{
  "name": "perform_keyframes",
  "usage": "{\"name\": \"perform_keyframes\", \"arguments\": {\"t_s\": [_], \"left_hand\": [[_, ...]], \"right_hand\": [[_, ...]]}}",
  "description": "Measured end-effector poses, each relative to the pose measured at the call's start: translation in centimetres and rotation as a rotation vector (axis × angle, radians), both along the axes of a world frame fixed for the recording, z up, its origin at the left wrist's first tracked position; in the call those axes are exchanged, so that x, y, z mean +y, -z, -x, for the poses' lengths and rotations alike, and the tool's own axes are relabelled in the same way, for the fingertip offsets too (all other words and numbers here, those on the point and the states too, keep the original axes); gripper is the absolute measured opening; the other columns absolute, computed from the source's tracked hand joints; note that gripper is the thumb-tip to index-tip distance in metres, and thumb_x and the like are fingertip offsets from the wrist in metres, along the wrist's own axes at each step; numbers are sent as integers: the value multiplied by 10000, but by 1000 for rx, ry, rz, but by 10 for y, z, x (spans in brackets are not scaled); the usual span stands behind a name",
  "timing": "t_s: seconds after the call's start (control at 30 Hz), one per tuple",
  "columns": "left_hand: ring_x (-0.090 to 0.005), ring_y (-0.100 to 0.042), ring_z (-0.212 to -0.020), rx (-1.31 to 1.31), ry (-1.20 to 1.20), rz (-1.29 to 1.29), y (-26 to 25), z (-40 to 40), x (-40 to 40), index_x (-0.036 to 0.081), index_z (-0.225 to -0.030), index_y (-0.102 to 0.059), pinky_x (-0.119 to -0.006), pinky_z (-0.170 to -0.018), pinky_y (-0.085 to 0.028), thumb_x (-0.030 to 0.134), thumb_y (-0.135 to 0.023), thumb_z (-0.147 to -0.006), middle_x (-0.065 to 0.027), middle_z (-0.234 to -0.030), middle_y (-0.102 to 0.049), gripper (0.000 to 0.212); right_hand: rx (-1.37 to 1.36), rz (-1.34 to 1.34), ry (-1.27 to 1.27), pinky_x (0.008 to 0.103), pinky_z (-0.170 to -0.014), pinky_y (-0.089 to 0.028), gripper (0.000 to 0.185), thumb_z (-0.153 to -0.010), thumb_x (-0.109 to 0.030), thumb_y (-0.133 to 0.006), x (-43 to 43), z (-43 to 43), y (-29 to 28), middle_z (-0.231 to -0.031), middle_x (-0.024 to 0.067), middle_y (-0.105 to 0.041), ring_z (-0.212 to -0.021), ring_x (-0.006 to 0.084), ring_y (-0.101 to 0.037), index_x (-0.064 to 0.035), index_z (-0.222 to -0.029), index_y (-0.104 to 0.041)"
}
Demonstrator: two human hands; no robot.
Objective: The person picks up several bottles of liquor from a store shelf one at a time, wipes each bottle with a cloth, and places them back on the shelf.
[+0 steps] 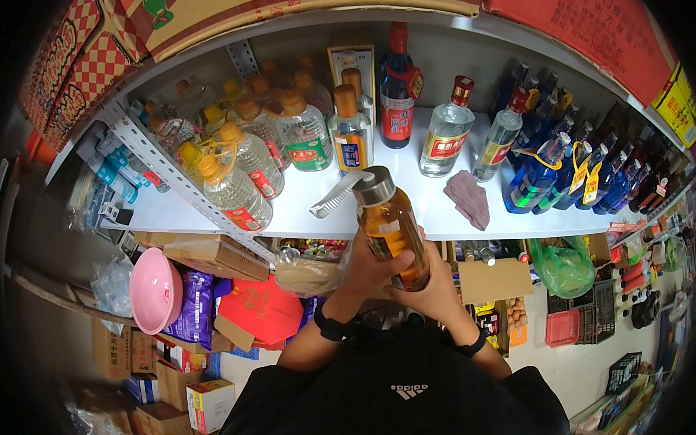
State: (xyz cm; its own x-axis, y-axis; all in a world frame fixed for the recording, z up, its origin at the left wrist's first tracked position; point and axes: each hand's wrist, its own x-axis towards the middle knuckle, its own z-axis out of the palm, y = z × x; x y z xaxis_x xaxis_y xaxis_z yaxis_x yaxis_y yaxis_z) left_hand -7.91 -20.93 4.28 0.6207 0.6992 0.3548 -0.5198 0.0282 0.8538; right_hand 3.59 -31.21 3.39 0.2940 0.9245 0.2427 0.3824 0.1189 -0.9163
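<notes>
My left hand [375, 267] and my right hand [432, 284] together hold a glass bottle [390, 233] of amber liquid with a silver metal cap. The bottle is tilted, in front of a white shelf's edge. A strip of clear ribbed plastic [340, 195] lies on or above the shelf beside the cap. Behind the bottle stands a smaller clear bottle with an orange cap [351, 131]. To the right, a crumpled mauve cloth [468, 200] rests on the shelf below two clear liquor bottles with red caps [446, 134].
Large plastic bottles with orange caps [240, 168] crowd the left of the shelf [302, 224]. Blue glass bottles [527, 183] fill its right end. Cardboard boxes [220, 253], a pink basin [155, 291] and a green plastic bag [562, 268] are below the shelf.
</notes>
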Motion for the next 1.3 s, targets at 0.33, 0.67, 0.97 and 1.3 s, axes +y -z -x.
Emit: {"name": "perform_keyframes", "arguments": {"t_s": [0.33, 0.67, 0.97, 1.3], "left_hand": [[-189, -584, -1036, 233, 14, -121, -8, -16, -1, 24, -1229, -472, -341, -899, -474, 277, -811, -705, -95, -1098, -607, 674], [-339, -679, -866, 590, -617, -467, 5, -63, 56, -26, -1064, -509, -390, -727, -543, 338, -850, -639, -198, -934, -676, 655], [-400, -663, -748, 767, -818, -634, 12, -105, 112, -41, -1023, -475, -424, -656, -543, 418, -824, -632, -247, -806, -652, 697], [-379, -659, -790, 862, -802, -642, 13, -111, 95, -33, -1120, -455, -413, -666, -534, 425, -813, -669, -226, -913, -653, 736]], "right_hand": [[-44, -41, 44, 367, -834, -493, 729, -593, -195, -834, 11, -22, 5, -1056, 177, -642, -993, 272, -642, -38, -1224, -504], [-314, -116, 113, 406, -985, -395, 738, -716, -215, -789, 41, -57, -3, -1242, 228, -492, -1162, 374, -481, 45, -1296, -414], [-279, -98, 112, 390, -946, -422, 567, -759, -102, -724, 17, -75, 25, -1195, 191, -526, -1102, 365, -512, -34, -1270, -487], [-279, -64, 81, 371, -926, -441, 557, -785, -103, -705, 31, -81, 20, -1185, 188, -540, -1097, 345, -536, -25, -1287, -477]]}}
